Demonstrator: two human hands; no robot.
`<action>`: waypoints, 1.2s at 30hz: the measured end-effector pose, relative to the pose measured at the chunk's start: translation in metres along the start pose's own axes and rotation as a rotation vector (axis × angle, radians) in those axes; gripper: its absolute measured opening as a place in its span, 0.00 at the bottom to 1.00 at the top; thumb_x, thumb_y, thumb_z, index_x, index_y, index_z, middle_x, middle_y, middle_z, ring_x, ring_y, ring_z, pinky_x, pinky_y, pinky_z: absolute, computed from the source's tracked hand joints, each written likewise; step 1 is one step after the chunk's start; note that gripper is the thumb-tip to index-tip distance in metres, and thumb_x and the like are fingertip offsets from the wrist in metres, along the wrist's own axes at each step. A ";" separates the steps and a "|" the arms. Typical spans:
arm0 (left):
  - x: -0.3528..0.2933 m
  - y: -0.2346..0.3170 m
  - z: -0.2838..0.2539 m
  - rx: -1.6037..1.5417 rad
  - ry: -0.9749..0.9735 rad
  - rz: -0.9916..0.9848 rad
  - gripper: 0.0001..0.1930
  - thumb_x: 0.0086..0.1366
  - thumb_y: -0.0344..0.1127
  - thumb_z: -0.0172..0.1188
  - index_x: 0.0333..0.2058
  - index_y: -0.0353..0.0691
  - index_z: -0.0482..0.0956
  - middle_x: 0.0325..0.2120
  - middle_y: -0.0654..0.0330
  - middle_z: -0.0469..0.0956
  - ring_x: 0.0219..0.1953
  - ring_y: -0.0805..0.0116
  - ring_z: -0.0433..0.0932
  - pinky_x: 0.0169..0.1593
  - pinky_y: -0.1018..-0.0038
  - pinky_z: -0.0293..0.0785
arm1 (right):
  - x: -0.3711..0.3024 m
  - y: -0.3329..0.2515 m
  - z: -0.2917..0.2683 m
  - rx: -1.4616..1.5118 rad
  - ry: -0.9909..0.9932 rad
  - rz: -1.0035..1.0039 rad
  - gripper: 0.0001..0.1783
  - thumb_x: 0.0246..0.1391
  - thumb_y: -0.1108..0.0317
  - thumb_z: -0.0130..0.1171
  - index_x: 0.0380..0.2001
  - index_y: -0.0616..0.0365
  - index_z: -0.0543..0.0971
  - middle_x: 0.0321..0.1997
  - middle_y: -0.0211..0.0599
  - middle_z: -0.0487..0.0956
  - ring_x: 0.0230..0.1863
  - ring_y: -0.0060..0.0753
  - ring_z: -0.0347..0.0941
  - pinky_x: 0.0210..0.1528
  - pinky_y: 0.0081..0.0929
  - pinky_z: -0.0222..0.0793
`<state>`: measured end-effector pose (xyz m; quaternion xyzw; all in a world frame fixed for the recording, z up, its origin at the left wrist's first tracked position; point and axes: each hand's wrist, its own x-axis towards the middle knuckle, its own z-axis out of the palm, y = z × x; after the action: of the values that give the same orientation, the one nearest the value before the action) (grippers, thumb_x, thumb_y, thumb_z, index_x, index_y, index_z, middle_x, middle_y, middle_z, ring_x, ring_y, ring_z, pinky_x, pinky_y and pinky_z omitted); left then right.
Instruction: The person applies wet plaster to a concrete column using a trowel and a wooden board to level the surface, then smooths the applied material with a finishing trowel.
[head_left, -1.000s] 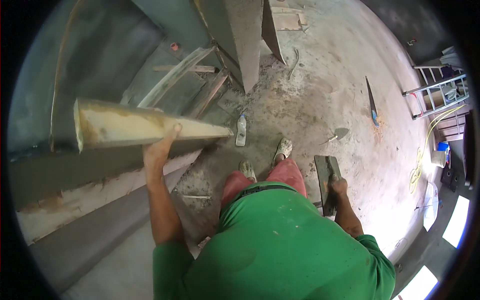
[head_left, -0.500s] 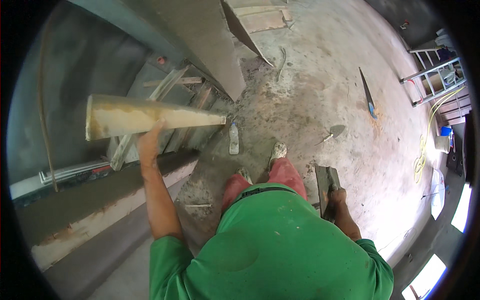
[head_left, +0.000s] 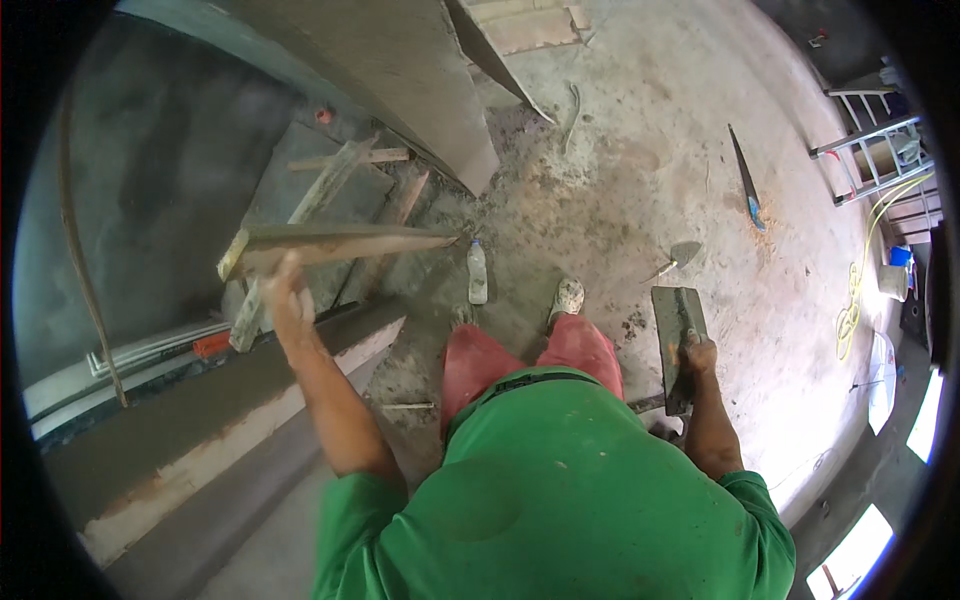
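Basically, gripping a long wooden board (head_left: 360, 246) in left hand (head_left: 291, 305) near one end, with most reaching out to the right of that hand; holding flat trowel (head_left: 668, 330) in right hand (head_left: 702, 355); judging board stiff, moderately heavy, best taken nearer mid-length for balance

R floor (head_left: 800, 440) glare, openings (head_left: 862, 548) blown out; L wall (head_left: 180, 170) dim; L hand (head_left: 288, 300) sl. blurry; edges bent.
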<state>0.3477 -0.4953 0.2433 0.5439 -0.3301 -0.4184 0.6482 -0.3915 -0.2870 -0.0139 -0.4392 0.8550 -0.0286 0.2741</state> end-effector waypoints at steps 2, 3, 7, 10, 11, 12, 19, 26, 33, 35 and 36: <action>0.009 0.015 -0.003 -0.096 -0.041 0.207 0.27 0.62 0.48 0.62 0.53 0.35 0.68 0.49 0.56 0.73 0.53 0.62 0.70 0.58 0.61 0.63 | -0.012 -0.010 0.006 0.053 0.015 0.056 0.23 0.57 0.50 0.51 0.25 0.63 0.77 0.27 0.54 0.80 0.31 0.59 0.76 0.32 0.46 0.69; 0.015 0.013 0.002 -0.106 -0.046 0.207 0.27 0.62 0.48 0.62 0.53 0.35 0.68 0.49 0.56 0.73 0.53 0.62 0.70 0.58 0.61 0.63 | -0.018 -0.013 0.009 0.015 0.031 -0.009 0.23 0.57 0.51 0.50 0.25 0.62 0.78 0.26 0.54 0.79 0.30 0.59 0.76 0.32 0.47 0.69; 0.030 0.002 0.022 -0.095 0.168 0.344 0.35 0.63 0.62 0.53 0.55 0.36 0.66 0.53 0.54 0.68 0.56 0.63 0.67 0.59 0.61 0.63 | -0.073 -0.051 0.040 -0.153 -0.038 0.181 0.26 0.59 0.50 0.49 0.30 0.66 0.80 0.29 0.57 0.80 0.35 0.62 0.76 0.38 0.46 0.70; 0.060 -0.012 0.016 -0.083 0.134 0.326 0.35 0.63 0.63 0.53 0.53 0.36 0.67 0.50 0.55 0.70 0.55 0.63 0.67 0.58 0.63 0.64 | -0.107 -0.051 0.061 -0.192 -0.067 0.091 0.26 0.58 0.48 0.49 0.32 0.65 0.80 0.32 0.60 0.79 0.38 0.61 0.76 0.40 0.47 0.70; 0.073 -0.029 0.009 0.052 0.123 0.389 0.34 0.63 0.63 0.53 0.51 0.36 0.67 0.48 0.55 0.70 0.54 0.64 0.68 0.57 0.63 0.64 | -0.122 -0.063 0.063 -0.126 -0.095 0.149 0.26 0.58 0.48 0.48 0.32 0.64 0.80 0.32 0.60 0.79 0.38 0.61 0.76 0.40 0.47 0.70; 0.079 -0.029 0.007 0.121 0.116 0.417 0.33 0.63 0.63 0.53 0.51 0.36 0.67 0.47 0.55 0.70 0.53 0.64 0.68 0.57 0.63 0.64 | -0.134 -0.076 0.064 -0.130 -0.094 0.148 0.26 0.58 0.48 0.48 0.32 0.64 0.80 0.32 0.60 0.79 0.38 0.61 0.76 0.40 0.47 0.70; 0.086 -0.012 0.025 0.321 0.052 0.818 0.46 0.57 0.61 0.61 0.61 0.35 0.50 0.49 0.55 0.60 0.58 0.59 0.60 0.61 0.60 0.60 | -0.171 -0.030 0.094 -0.053 -0.130 0.201 0.26 0.55 0.46 0.50 0.32 0.62 0.81 0.31 0.58 0.80 0.37 0.57 0.77 0.39 0.47 0.70; 0.062 0.012 0.048 0.657 0.093 0.629 0.54 0.46 0.41 0.74 0.61 0.28 0.43 0.53 0.43 0.57 0.58 0.49 0.60 0.61 0.52 0.60 | -0.179 -0.009 0.106 -0.173 -0.002 0.165 0.27 0.57 0.49 0.51 0.31 0.67 0.80 0.34 0.58 0.79 0.38 0.56 0.76 0.41 0.46 0.70; 0.081 0.011 0.047 0.658 0.182 0.573 0.52 0.47 0.38 0.73 0.60 0.26 0.44 0.52 0.41 0.61 0.55 0.48 0.65 0.59 0.57 0.64 | -0.164 0.018 0.133 -0.243 -0.091 0.198 0.25 0.60 0.51 0.49 0.35 0.66 0.81 0.35 0.62 0.79 0.40 0.58 0.76 0.42 0.47 0.70; 0.084 0.007 0.045 0.633 0.177 0.599 0.53 0.47 0.37 0.73 0.61 0.25 0.43 0.53 0.40 0.59 0.57 0.48 0.65 0.60 0.57 0.65 | -0.159 0.012 0.139 -0.388 -0.059 0.028 0.26 0.61 0.50 0.47 0.35 0.66 0.80 0.35 0.62 0.79 0.40 0.60 0.76 0.41 0.48 0.70; 0.083 0.006 0.049 0.639 0.169 0.602 0.53 0.47 0.37 0.73 0.61 0.25 0.43 0.53 0.40 0.59 0.57 0.48 0.65 0.60 0.57 0.65 | -0.157 0.007 0.138 -0.380 -0.064 0.032 0.26 0.61 0.50 0.47 0.35 0.66 0.80 0.35 0.62 0.79 0.40 0.60 0.76 0.41 0.48 0.70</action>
<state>0.3409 -0.5907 0.2565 0.6288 -0.5322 -0.0424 0.5653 -0.2554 -0.1363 -0.0633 -0.4702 0.8427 0.1518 0.2137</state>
